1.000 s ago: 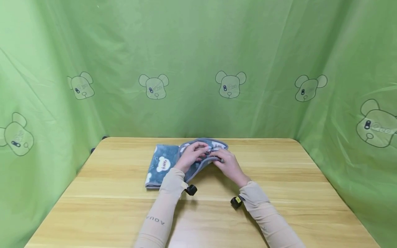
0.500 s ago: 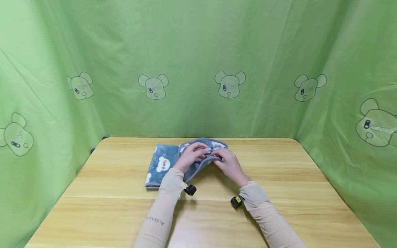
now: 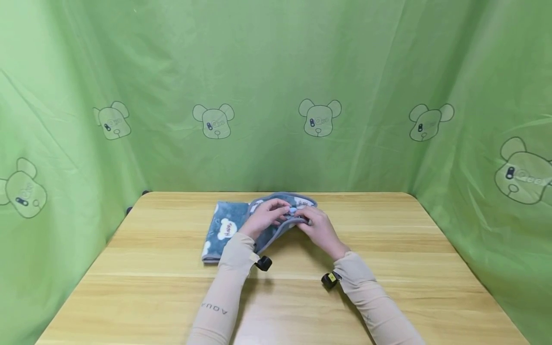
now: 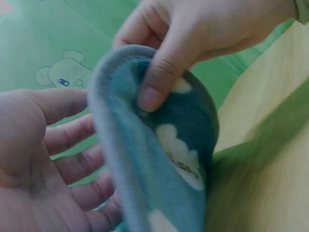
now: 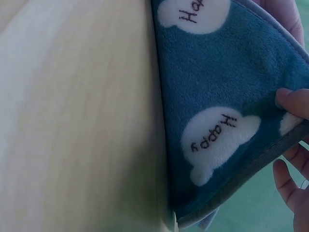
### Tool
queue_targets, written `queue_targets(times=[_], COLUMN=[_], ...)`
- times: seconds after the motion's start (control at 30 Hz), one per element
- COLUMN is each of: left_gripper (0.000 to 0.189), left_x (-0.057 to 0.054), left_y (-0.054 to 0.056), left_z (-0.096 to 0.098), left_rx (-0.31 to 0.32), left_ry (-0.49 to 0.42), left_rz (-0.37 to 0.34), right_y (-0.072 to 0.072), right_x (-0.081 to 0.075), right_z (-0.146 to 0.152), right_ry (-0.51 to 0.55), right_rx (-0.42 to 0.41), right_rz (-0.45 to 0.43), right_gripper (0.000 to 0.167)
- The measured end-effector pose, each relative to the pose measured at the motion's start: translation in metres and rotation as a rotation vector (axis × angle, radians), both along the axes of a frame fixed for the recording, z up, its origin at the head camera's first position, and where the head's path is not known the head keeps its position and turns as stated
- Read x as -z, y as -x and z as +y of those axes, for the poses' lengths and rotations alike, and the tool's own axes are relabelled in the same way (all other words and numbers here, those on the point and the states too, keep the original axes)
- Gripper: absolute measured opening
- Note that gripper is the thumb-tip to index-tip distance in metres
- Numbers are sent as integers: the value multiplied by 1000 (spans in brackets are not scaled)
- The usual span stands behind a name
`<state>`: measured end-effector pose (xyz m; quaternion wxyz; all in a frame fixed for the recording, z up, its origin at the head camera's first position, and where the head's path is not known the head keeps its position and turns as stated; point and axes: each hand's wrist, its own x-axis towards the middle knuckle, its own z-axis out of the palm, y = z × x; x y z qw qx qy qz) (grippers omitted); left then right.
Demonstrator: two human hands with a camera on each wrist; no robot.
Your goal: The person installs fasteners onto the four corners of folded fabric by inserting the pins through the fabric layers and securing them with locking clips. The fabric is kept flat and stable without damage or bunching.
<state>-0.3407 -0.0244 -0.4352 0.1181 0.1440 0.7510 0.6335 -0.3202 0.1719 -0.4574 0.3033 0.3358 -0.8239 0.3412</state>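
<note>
A teal fleece blanket [image 3: 233,212] lies folded on the table, printed with white bear heads reading "Happy" and bound in grey. Its right part is lifted between the two hands. My right hand [image 3: 318,227] pinches the grey-bound edge; in the left wrist view its thumb [image 4: 153,94] presses the inner face beside a small round spot, partly hidden. My left hand [image 3: 263,219] faces it across the raised part. Seen from the left wrist, the left palm [image 4: 43,159] shows with fingers spread, fingertips behind the grey binding [image 4: 108,130]. A small pale-blue spot [image 3: 293,210] shows between both hands' fingertips.
The wooden table [image 3: 388,297] extends in front and to both sides. Green curtains [image 3: 267,158] with bear outlines hang around its back and sides. Black wrist cameras [image 3: 264,263] stick out from both sleeves.
The pale-blue spot between the fingertips shows more than before. My left hand has shifted very slightly; the right hand and the folded blanket have hardly moved.
</note>
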Motion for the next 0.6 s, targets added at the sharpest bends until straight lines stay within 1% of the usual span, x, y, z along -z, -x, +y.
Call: queue_targets(times=[0.07,0.27,0.47,0.53,0.6], left_gripper=[33,38,39,39,37], left_x=[-4,-15,-26,-30,-32], left_y=[-1,-3,-8,-9,-10], left_z=[-3,-11,-24,-31,-39], left_rx=[-6,-25,-39,-59,-96], left_ry=[6,12,-19,-37,-46], left_rz=[-1,33,42,45,46], right_y=[-1,0,-1,-3,-5], right_x=[-2,-5,-11,-14,-16], right_z=[0,5,10,11,12], right_ry=[-9,-55,-122,-158,-205], right_rx=[-5,-12,-37,-46,-47], right_rz=[-9,-47,-83,-94,-109], right_gripper=[19,19,18,18,18])
